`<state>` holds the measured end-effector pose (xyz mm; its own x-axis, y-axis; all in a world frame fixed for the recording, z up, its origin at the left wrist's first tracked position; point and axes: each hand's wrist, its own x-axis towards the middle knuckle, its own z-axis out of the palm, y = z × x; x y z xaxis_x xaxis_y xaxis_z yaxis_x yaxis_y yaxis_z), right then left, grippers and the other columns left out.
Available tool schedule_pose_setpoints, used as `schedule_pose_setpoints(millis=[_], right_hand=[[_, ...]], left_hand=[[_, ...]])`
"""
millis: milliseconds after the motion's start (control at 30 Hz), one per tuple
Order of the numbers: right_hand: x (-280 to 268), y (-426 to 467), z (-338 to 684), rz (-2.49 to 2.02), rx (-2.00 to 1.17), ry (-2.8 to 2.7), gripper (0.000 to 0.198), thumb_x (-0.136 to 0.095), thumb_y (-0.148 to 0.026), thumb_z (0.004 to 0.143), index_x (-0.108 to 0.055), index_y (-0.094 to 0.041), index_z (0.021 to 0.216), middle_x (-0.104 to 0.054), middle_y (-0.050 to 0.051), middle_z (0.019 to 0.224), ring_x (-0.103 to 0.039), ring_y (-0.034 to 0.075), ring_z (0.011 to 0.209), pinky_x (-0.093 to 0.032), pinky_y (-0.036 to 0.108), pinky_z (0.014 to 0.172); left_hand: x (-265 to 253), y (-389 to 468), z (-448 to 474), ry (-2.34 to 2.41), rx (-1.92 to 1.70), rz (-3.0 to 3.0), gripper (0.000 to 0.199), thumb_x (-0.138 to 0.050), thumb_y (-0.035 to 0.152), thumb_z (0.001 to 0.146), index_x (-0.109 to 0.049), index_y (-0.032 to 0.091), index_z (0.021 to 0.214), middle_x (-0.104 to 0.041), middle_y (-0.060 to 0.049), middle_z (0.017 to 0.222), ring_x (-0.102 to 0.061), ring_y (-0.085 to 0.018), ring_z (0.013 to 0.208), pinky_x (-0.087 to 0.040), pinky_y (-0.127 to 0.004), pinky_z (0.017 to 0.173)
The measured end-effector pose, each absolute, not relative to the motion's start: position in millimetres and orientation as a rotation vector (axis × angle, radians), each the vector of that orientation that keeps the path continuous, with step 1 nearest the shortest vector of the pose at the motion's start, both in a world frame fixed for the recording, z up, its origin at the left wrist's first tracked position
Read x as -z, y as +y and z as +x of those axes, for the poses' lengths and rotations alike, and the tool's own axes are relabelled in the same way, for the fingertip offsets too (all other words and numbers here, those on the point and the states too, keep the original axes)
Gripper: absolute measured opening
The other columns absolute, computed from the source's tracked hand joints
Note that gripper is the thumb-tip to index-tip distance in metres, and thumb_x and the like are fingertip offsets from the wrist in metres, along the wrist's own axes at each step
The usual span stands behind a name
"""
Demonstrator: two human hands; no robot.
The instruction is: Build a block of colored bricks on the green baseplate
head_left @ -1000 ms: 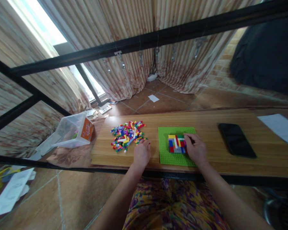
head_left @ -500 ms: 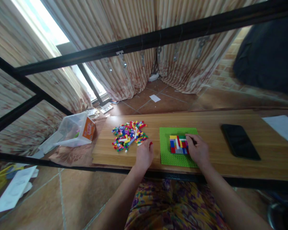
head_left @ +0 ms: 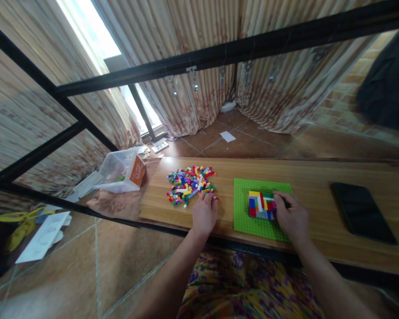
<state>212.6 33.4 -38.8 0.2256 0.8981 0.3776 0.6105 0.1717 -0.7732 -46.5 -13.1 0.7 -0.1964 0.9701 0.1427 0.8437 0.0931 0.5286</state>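
Two bare hands, mine, head view. Left hand (head_left: 205, 213): fingers curled, nearly together, at the near right edge of a loose heap of small multicoloured plastic bricks (head_left: 189, 185); a speck of red shows by the thumb, and I cannot tell whether it is a brick in my grasp. Right hand (head_left: 291, 218): thumb and fingers bent, little gap between them, tips at the right end of a low rectangular block of red, yellow, blue, white and grey bricks (head_left: 262, 206); whether they pinch a piece, I cannot tell. Block: about the middle of a square bright-green studded plastic baseplate (head_left: 240, 221).

Risks, my estimate: an off-centre press could loosen bricks at the block's end or skid the baseplate; a careless left wrist could scatter the heap.

Edges: baseplate lies near the front edge of the long wood-grain desk (head_left: 319, 177), so a pull towards me has little margin. Room: one strip of bare wood between heap and baseplate; a second between right hand and a flat black smartphone (head_left: 363, 212); more behind the baseplate.
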Motion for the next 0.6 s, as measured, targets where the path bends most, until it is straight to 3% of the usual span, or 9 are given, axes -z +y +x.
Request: schedule_pose_setpoints(millis=[200,400,600], right_hand=[[40.3,33.9,213.6,-1.552,-0.369,-1.486,0.035,-0.050,-0.045,0.089,-0.073,-0.019,0.093,-0.073,0.010,0.096,-0.067,0.023,0.090,-0.050,0.038,0.085],[42.5,34.6,215.9,-1.562,-0.360,-1.494,0.035,-0.050,-0.045,0.089,-0.073,-0.019,0.093,-0.073,0.010,0.096,-0.067,0.024,0.090,-0.050,0.038,0.085],[40.1,33.8,214.1,-1.563,-0.353,-1.494,0.036,-0.051,-0.047,0.089,-0.073,-0.019,0.093,-0.073,0.010,0.095,-0.067,0.024,0.089,-0.050,0.038,0.084]], left_hand=[[-2.4,-17.4,-67.8,2.250,-0.723,1.798,0.021,-0.054,0.019,0.092,-0.064,0.020,0.110,-0.063,-0.009,0.114,-0.065,-0.021,0.096,-0.051,-0.030,0.082],[-2.9,-15.3,-71.4,2.264,-0.666,1.735,0.022,-0.059,0.030,0.092,-0.064,0.020,0.111,-0.064,-0.009,0.113,-0.065,-0.023,0.098,-0.051,-0.032,0.084],[-4.4,-9.2,-72.4,2.238,-0.700,1.610,0.015,-0.065,0.022,0.087,-0.065,0.019,0.102,-0.065,-0.008,0.111,-0.065,-0.022,0.099,-0.049,-0.032,0.088]])
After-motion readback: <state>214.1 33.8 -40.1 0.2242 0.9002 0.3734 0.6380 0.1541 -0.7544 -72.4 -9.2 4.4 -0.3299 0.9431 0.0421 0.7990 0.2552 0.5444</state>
